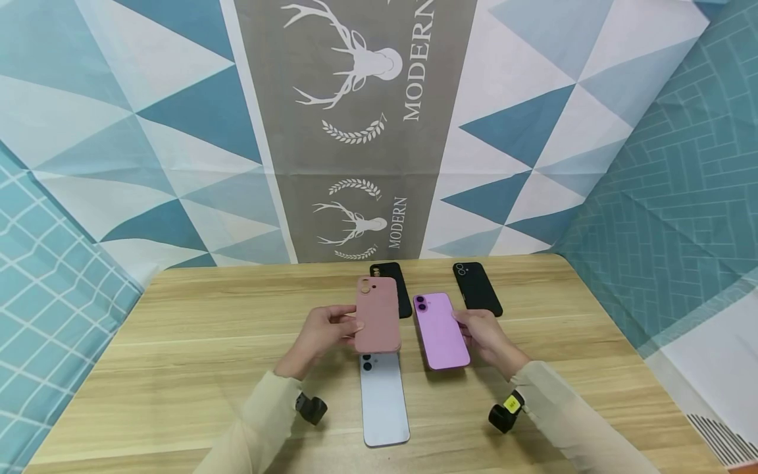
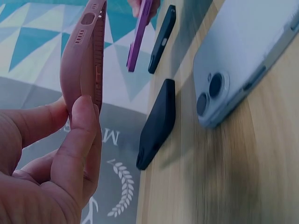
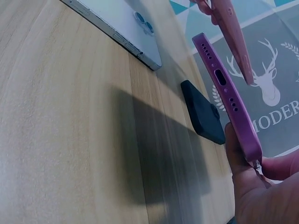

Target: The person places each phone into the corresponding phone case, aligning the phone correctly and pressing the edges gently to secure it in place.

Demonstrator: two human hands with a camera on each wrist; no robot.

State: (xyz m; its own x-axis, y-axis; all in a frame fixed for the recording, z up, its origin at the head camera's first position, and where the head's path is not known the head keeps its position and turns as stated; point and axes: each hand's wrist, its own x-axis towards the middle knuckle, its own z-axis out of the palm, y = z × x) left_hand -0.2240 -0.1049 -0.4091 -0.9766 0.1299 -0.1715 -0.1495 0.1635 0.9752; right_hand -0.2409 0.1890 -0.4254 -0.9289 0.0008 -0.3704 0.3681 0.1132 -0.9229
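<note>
I see my left hand point(image 1: 322, 332) pinching the pink case point(image 1: 377, 315), probably soft and bendy; my right hand point(image 1: 485, 336) clasps the purple phone point(image 1: 441, 330), rigid, slippery, edge-held.

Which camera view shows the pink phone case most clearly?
The head view: the pink case shows its whole back, held by the left hand. The left wrist view shows only its edge; the right wrist view, just one end.
</note>
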